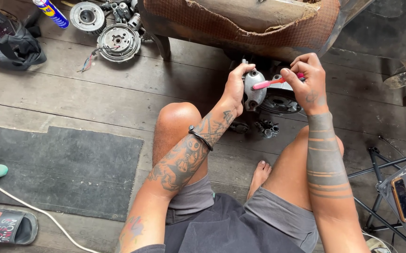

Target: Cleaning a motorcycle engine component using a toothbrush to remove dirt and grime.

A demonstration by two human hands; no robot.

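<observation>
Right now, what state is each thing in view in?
Left hand: gripping the metal part.
Right hand: pinching the pink toothbrush, its head on the metal part.
Metal part: held up off the floor.
Spray can: lying on its side.
Round engine parts: lying loose on the floor.
Phone: resting on the folding stool, screen dark.

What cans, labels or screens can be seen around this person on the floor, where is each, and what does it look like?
Spray can: top left on the floorboards, lying tilted; a blue cylinder with a yellow printed band.
Phone: far right edge, resting on a dark folding seat; slim dark rectangle with an orange rim, screen glare.
Sandal: bottom left corner; black strap with pale printed lettering.
</observation>
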